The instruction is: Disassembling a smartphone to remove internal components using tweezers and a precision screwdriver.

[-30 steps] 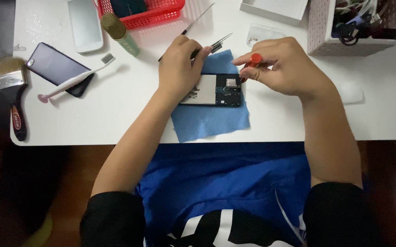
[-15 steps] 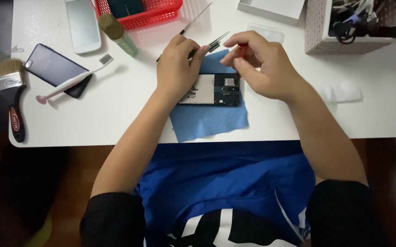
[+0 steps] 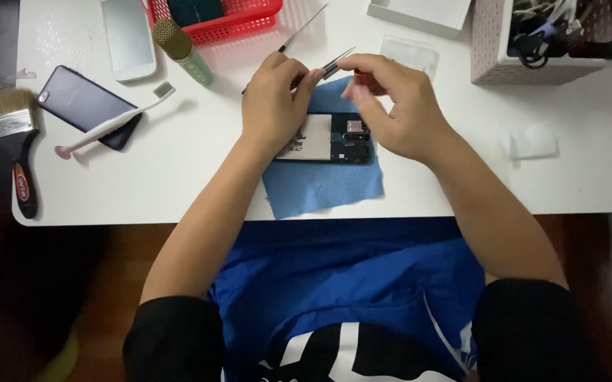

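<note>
While both hands work above it, a white rectangular table [image 3: 178, 191] fills the upper part of the view, and the person's blue lap shows below its edge. On the table near that edge lies a square blue cloth mat [image 3: 327, 185], and on the mat lies an opened smartphone with its back off [image 3: 334, 138], a pale plate on its left part and dark circuitry on its right. The left hand [image 3: 272, 102] rests on the phone's left end and pinches a pair of thin metal tweezers [image 3: 337, 61], whose tips point up and to the right. The right hand [image 3: 394, 106] hovers over the phone's right end with its fingers closed around a small red-handled tool [image 3: 361, 75], mostly hidden. The work appears to be at a fine stage inside the phone, either lifting or seating a small part; the next move likely calls for steady, precise placement of the tips.

A pink perforated box [image 3: 532, 49] at the top right holds tangled dark cables. A red plastic mesh basket [image 3: 249, 21] at the top centre holds a dark flat item; just beside it lies a green cylinder with a gold cap [image 3: 182, 51]. Left of these lie a white smartphone face up [image 3: 127, 37], a dark smartphone face down [image 3: 86, 106] with a white and pink toothbrush [image 3: 111, 122] across it, and a paintbrush with a black handle [image 3: 12, 141]. A small white pad [image 3: 532, 141] lies at the right.
</note>
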